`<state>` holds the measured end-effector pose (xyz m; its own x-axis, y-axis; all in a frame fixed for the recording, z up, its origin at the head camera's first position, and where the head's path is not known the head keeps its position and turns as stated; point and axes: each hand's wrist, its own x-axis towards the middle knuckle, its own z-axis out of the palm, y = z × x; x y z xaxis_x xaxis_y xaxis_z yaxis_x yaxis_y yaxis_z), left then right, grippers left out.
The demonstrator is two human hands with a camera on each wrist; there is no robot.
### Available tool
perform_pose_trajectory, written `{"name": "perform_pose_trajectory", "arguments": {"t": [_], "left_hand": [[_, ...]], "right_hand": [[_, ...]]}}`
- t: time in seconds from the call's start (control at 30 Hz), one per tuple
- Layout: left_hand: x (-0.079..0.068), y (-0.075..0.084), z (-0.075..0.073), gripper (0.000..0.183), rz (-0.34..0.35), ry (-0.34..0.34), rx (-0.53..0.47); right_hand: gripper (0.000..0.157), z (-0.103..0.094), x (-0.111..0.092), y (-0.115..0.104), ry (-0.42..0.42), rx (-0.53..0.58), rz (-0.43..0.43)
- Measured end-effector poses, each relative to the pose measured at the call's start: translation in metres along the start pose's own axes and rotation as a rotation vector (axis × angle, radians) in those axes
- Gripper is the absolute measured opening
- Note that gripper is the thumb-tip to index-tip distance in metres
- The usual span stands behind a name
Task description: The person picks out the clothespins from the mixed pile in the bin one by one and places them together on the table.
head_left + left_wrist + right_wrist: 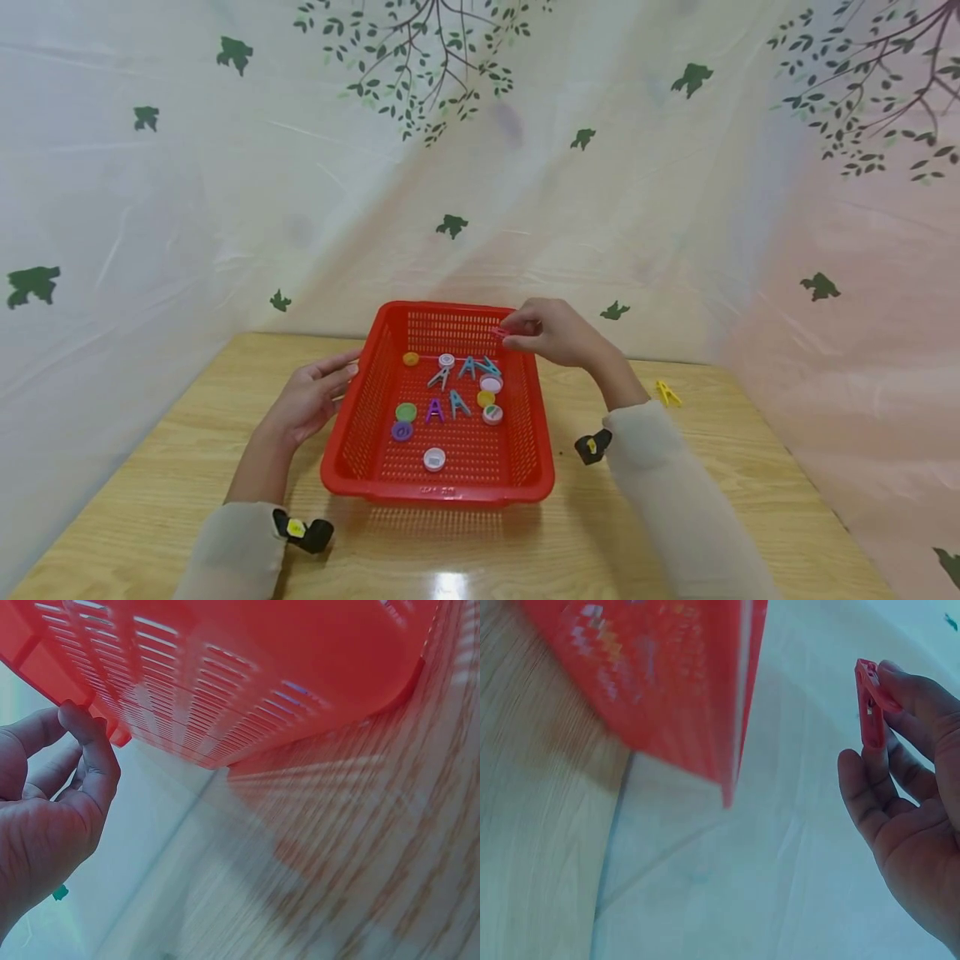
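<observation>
A red plastic basket [459,492] with slotted sides rests on the wooden table. At its left rim, my left hand [318,396] holds the edge; in the left wrist view the bent fingers of the left hand [64,780] meet the rim. Over the basket's far right corner, my right hand [555,333] pinches a red clothespin [870,705] between thumb and fingers. Inside the basket lie blue clothespins [459,404], a purple clothespin [435,410], a grey clothespin [440,377] and several bottle caps, among them a green cap [406,412] and a white cap [434,459].
A yellow clothespin [668,393] lies on the wooden table [720,467], right of the basket and beyond the right sleeve. Behind the table hangs a pale curtain [337,233] with printed leaves and birds. Each wrist wears a small black camera [593,447].
</observation>
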<state>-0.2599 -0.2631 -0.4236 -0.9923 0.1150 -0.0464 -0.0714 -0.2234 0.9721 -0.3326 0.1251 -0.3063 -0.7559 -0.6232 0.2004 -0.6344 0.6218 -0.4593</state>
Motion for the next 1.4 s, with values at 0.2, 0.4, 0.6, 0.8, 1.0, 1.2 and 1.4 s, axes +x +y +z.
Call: {"name": "perform_pose_trajectory", "arguments": {"t": [0.2, 0.4, 0.6, 0.8, 1.0, 1.2, 1.4], "left_hand": [[0.000, 0.000, 0.000, 0.051, 0.000, 0.015, 0.015], [-0.001, 0.001, 0.000, 0.052, 0.002, 0.016, 0.028], [-0.002, 0.001, 0.000, 0.054, -0.002, 0.009, 0.014], [-0.002, 0.001, 0.001, 0.055, -0.009, 0.007, 0.003], [-0.002, 0.001, 0.001, 0.055, -0.006, 0.010, 0.009], [-0.002, 0.001, 0.002, 0.056, -0.004, 0.009, 0.003], [-0.001, 0.001, 0.001, 0.056, -0.001, 0.008, 0.001]], "right_hand": [[0.026, -0.006, -0.018, 0.024, 0.048, -0.001, 0.044], [0.024, -0.007, -0.037, 0.045, 0.107, -0.024, 0.059], [0.023, -0.004, -0.052, 0.068, 0.141, -0.042, 0.079], [0.020, 0.000, -0.064, 0.088, 0.163, -0.038, 0.130], [0.022, 0.006, -0.073, 0.110, 0.163, -0.067, 0.201], [0.026, 0.013, -0.080, 0.130, 0.120, -0.011, 0.336], [0.023, 0.020, -0.084, 0.145, 0.128, -0.018, 0.386]]}}
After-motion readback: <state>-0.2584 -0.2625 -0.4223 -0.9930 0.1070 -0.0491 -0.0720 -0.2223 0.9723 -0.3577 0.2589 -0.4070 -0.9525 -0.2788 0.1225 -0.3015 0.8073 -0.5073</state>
